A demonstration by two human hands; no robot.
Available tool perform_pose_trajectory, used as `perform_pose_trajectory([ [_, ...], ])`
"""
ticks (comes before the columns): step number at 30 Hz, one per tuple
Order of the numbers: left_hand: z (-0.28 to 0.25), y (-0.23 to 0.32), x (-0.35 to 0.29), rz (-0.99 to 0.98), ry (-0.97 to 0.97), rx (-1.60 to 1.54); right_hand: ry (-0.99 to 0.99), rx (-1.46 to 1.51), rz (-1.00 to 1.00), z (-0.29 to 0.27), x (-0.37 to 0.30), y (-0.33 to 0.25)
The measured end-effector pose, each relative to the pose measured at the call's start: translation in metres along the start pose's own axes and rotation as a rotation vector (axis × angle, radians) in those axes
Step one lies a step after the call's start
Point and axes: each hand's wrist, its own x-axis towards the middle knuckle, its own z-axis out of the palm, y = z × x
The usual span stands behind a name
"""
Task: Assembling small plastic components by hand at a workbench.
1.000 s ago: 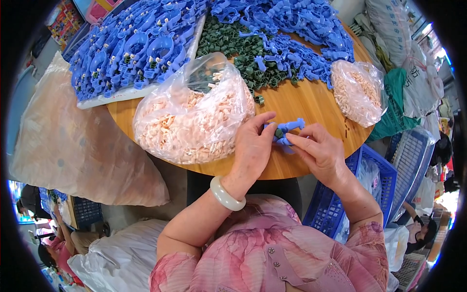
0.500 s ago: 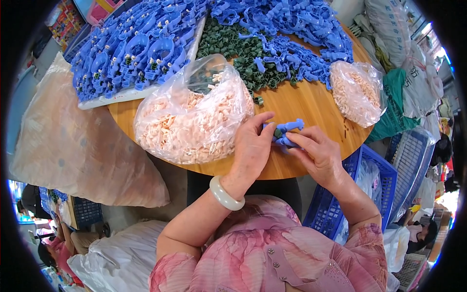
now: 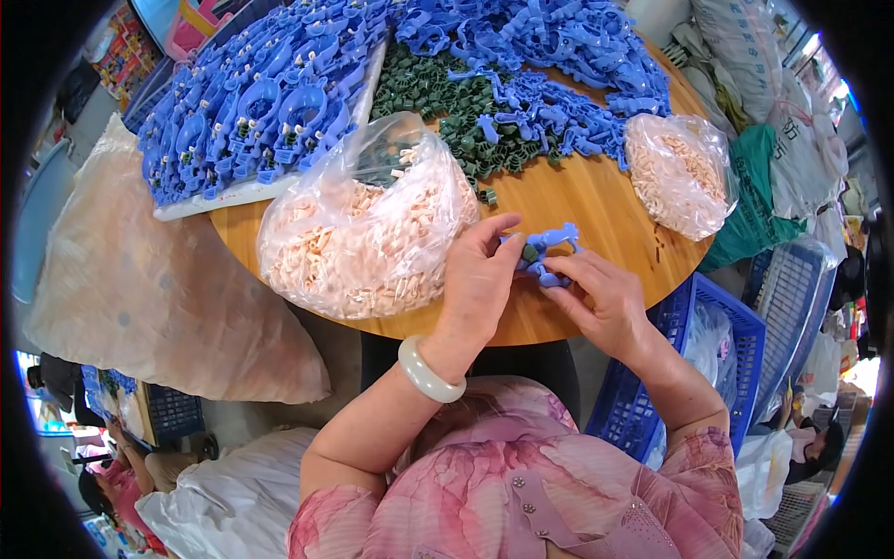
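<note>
Close to the table's near edge, a small blue plastic part [image 3: 557,237] with a dark green piece [image 3: 530,252] on it is held between both hands. My left hand [image 3: 481,275] pinches its left end between thumb and fingers. From the right, my right hand [image 3: 601,296] grips its lower side with thumb and forefinger; whether a smaller piece is in those fingertips is hidden. Just left of my left hand sits an open clear bag [image 3: 372,238] of small pale pink plastic pieces. Beyond my hands lies a loose heap of dark green pieces [image 3: 475,116].
Blue parts [image 3: 261,102] crowd a white-edged board at far left, and more blue parts [image 3: 559,47] are heaped at the back of the wooden table [image 3: 549,186]. A second bag of pink pieces [image 3: 680,177] lies right. Blue crates [image 3: 736,345] and sacks [image 3: 158,289] stand beside the table.
My right hand has slid slightly down and left along the blue part, baring more of its upper right end. My left hand keeps nearly the same hold. The view has shifted slightly.
</note>
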Motion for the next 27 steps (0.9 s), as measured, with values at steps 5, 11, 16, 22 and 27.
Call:
perform_pose_trajectory([
  [5, 0.005, 0.005, -0.001, -0.015, -0.001, -0.054, 0.038, 0.055, 0.039, 0.001, -0.001, 0.006],
  [11, 0.005, 0.014, -0.002, -0.075, -0.047, -0.128, 0.073, 0.134, 0.012, -0.004, 0.003, 0.013],
  [16, 0.003, 0.014, 0.0, -0.109, -0.1, -0.15, 0.084, 0.121, -0.014, -0.007, 0.005, 0.015],
  [22, 0.002, 0.014, 0.0, -0.138, -0.112, -0.172, 0.089, 0.113, -0.051, -0.008, 0.007, 0.019],
  [27, 0.001, 0.013, -0.001, -0.136, -0.144, -0.195, 0.074, 0.136, -0.032, -0.01, 0.008, 0.019],
])
